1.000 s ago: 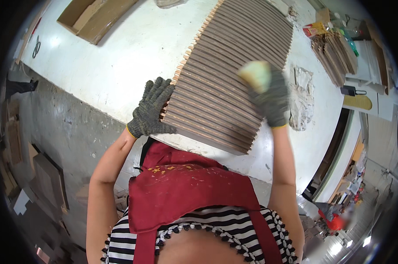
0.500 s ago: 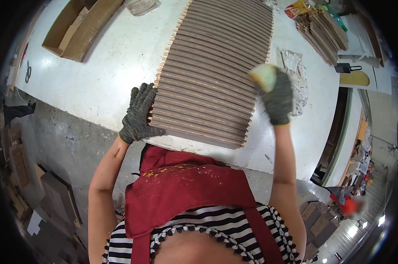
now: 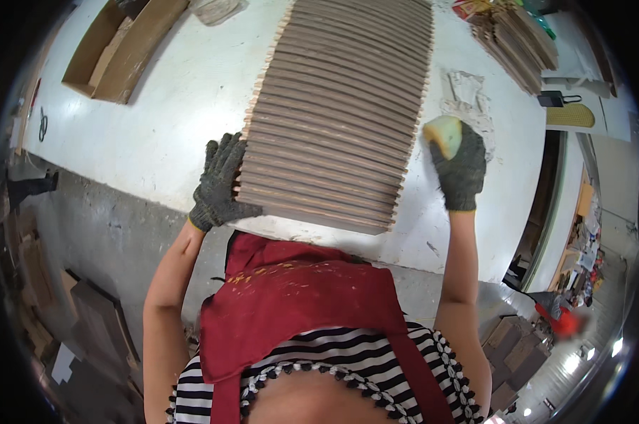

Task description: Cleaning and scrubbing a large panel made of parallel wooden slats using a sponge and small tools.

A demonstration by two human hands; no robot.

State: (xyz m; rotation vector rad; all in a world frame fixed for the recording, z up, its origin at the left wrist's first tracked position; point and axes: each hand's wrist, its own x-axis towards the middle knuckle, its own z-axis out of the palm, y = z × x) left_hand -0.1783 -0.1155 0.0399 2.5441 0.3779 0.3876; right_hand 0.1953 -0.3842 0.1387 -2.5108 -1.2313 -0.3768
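A long row of narrow wooden boards with brown-grey edges [image 3: 333, 127] lies packed side by side on the white table, small tabs jutting from both ends. In a dark knit glove, my left hand [image 3: 220, 185] rests flat against the row's near left corner. Its fingers are stretched along the left side and its thumb lies along the front board. My right hand [image 3: 464, 166], gloved alike, is closed round a pale yellow sponge [image 3: 444, 136], just off the right side of the boards. The sponge's far side is hidden by the fingers.
Behind my right hand lies a crumpled whitish cloth [image 3: 468, 93] on the table [image 3: 157, 141]. An open cardboard box [image 3: 132, 53] stands at the far left, with scissors [image 3: 44, 126] near the left edge. More boards [image 3: 510, 42] are piled at the far right.
My right hand has moved with the sponge to the right, off the edge of the boards. My left hand stays at the near left corner.
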